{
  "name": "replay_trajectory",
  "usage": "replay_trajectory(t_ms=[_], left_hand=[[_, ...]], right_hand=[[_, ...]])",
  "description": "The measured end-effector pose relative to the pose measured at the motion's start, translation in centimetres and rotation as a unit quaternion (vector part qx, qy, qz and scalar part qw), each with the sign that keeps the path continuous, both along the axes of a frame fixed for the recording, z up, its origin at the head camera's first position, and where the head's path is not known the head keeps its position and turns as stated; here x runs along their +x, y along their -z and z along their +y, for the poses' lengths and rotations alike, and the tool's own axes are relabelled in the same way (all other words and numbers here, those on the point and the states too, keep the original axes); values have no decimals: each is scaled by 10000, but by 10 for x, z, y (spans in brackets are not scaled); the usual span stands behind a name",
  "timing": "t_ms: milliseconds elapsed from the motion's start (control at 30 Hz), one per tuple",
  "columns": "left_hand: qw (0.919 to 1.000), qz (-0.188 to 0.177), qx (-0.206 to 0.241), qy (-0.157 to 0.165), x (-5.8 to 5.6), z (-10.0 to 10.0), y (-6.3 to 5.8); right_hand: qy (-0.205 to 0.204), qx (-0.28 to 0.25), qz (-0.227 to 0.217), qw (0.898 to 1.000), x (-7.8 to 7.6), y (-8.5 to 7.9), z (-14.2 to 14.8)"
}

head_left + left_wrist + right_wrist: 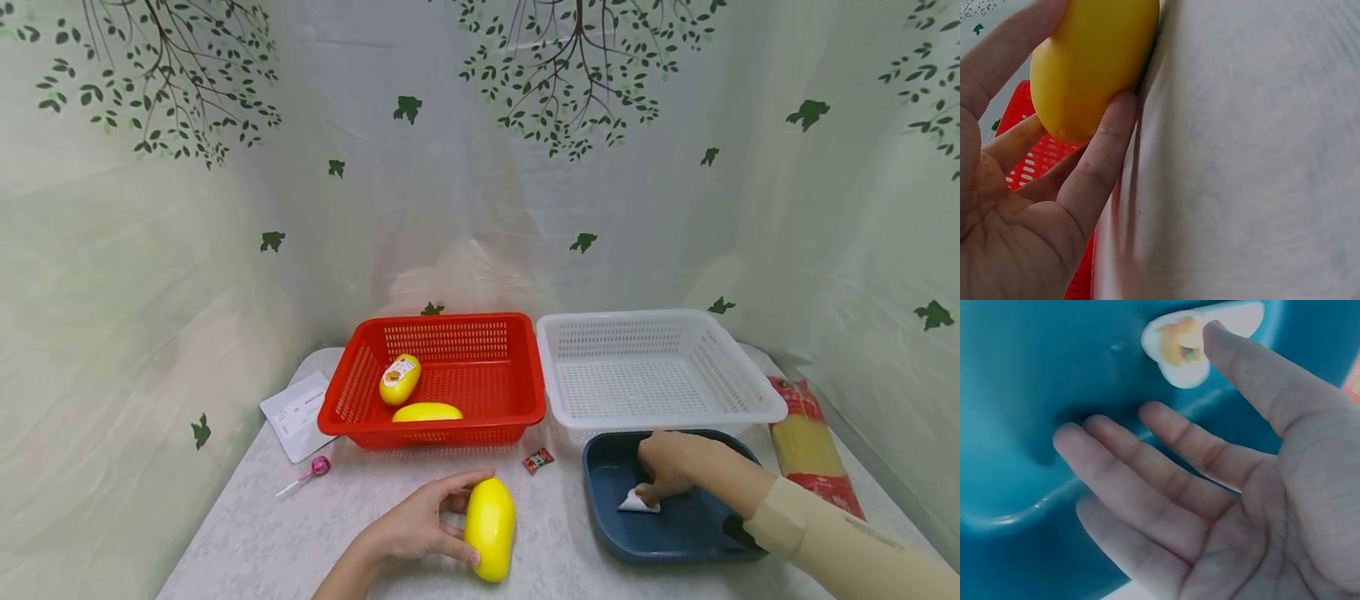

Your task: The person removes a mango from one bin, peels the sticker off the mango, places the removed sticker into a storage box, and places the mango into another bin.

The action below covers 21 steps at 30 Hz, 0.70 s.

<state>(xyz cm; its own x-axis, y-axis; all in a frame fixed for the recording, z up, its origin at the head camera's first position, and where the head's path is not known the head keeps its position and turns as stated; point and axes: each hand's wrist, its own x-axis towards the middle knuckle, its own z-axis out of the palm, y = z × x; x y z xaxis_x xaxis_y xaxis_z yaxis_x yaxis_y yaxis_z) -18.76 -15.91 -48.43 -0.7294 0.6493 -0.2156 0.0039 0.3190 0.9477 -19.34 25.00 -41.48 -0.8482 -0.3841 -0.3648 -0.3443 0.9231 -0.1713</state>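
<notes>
A smooth yellow mango [491, 529] stands lengthwise at the front of the table. My left hand [423, 521] grips it from the left, thumb low on its side and fingertips near its upper end. In the left wrist view the fingers spread around the mango [1094, 69]. Inside the dark blue basin [611, 533] is my right hand [667, 467], reaching down. Its thumb touches a folded white sticker [1188, 372] with an orange print, while the other fingers are extended and apart from it. The sticker [637, 502] lies low inside the basin.
Behind stands a red basket [450, 433] holding a labelled mango [400, 379] and another mango [427, 412]. A white basket [660, 417] is beside it. Around lie a wrapped candy [537, 460], a lollipop [319, 466], a paper slip [300, 417] and a red-and-yellow bag [813, 450].
</notes>
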Motion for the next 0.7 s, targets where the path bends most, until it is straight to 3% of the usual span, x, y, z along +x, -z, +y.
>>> replay_trajectory(t_ms=[200,300,400,533,700], left_hand=[[9999,-7,-102,63,-2,4,-2],[9999,5,-160,55,-4,6,-3],[9997,101,-196,65,-6,6,-4],[9997,152,-143,106,-8,7,-5],[9998,-18,31,180,-10,10,-9]], right_hand=[[63,-565,-562,9968,5,-28,9],[89,-1249,-955,9875,6,-48,17],[-10,-1858,-1035,9771,4,-66,31],[142,-2269,-818,9704,-3,-83,57],[629,-2399,-132,9687,-6,-87,96]])
